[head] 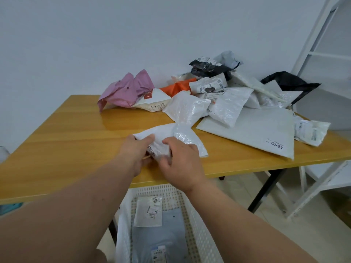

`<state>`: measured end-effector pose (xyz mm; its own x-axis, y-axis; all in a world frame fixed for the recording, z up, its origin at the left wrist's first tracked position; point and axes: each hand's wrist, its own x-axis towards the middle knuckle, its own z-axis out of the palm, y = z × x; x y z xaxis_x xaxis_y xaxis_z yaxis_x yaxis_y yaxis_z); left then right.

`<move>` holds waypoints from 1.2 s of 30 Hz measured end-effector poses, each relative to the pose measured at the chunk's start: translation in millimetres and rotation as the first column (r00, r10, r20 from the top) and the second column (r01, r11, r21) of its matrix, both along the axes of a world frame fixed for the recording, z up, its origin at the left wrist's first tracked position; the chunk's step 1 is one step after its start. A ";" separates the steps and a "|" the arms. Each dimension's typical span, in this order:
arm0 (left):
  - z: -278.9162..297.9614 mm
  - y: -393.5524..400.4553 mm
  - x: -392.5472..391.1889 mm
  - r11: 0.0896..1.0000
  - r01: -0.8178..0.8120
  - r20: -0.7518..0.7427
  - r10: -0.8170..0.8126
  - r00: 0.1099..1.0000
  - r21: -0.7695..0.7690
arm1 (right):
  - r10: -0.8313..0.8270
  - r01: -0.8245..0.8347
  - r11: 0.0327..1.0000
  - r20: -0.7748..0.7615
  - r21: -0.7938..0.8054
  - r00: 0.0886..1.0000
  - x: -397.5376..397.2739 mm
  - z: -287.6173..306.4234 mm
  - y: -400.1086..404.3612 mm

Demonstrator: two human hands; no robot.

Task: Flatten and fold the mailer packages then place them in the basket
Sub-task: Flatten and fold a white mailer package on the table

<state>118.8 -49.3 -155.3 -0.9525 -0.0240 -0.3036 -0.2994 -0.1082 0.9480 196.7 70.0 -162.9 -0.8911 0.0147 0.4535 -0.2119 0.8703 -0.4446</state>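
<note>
Your left hand (135, 151) and right hand (179, 161) both pinch the white mailer (171, 138) with curled fingers on the table (66, 133).

Pink mailer (126, 91), yellow wooden table (62, 137)

Soft, even daylight fills my view; I cannot tell its source. The wall (95, 35) in the upper half reads pale blue-grey, with no hard shadows. The table (57, 149) carries a mild sheen near the frame's middle, and only faint shadows sit under the mailers (218, 103) at upper right. Their plastic glints in small white patches. My right hand (180, 164) is smeared by motion at the fingertips; my left hand (135, 154) is sharper. Wide-angle bending bows the table edge and tilts the shelf (322, 54) at the right edge. My forearms at the bottom look swollen and soft.
</note>
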 end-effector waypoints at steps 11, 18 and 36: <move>0.9 -40.0 -12.3 0.984 0.090 -0.107 -0.107 0.989 -0.151 | -0.207 0.211 0.977 0.200 -0.001 0.958 -23.5 -5.5 13.2; -8.2 -52.1 -20.1 0.882 -0.044 -0.215 -0.065 0.975 -0.469 | -0.199 0.185 0.980 0.310 0.074 0.930 -26.6 -18.4 14.7; 7.6 -59.8 -1.4 0.899 0.362 0.027 -0.367 0.930 -0.245 | -0.293 0.283 0.956 0.180 0.080 0.939 -26.0 -8.4 10.5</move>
